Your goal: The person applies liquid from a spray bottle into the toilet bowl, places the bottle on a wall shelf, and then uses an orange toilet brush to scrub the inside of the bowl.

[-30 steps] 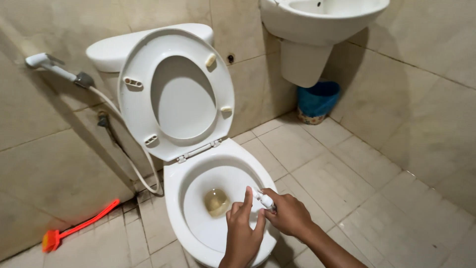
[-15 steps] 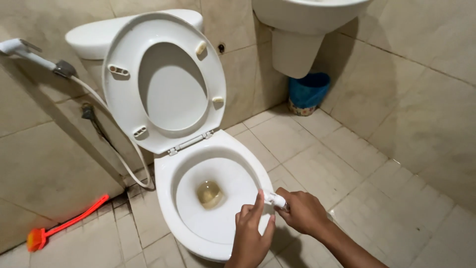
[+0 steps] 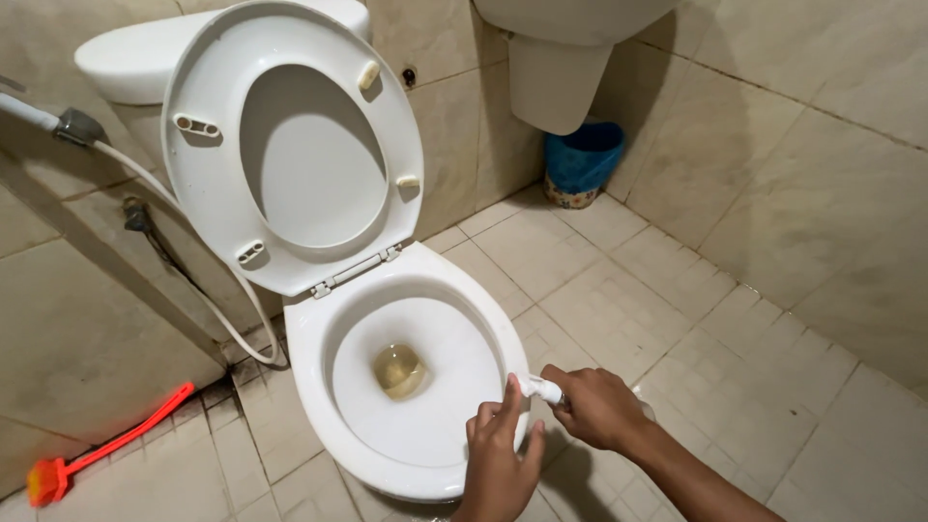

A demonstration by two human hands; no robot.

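Observation:
A white toilet bowl (image 3: pixel 309 387) stands at the centre with its seat and lid (image 3: pixel 198 87) raised against the cistern. My right hand (image 3: pixel 594 406) grips a small white bottle (image 3: pixel 543 390) whose tip points over the bowl's right rim. My left hand (image 3: pixel 498 454) is beside it, fingers up, touching the bottle's tip at the rim. Yellowish water (image 3: pixel 398 369) sits at the bottom of the bowl.
A spray hose (image 3: pixel 145 179) hangs along the left wall. An orange brush (image 3: pixel 106 445) lies on the tiled floor at the lower left. A blue bin (image 3: pixel 580 159) sits under the wall basin's pedestal (image 3: pixel 556 77) at the back. Tiled walls close in left and right.
The view has shifted down and left, so the toilet fills more of it. Both hands stay together at the bowl's right rim on the bottle.

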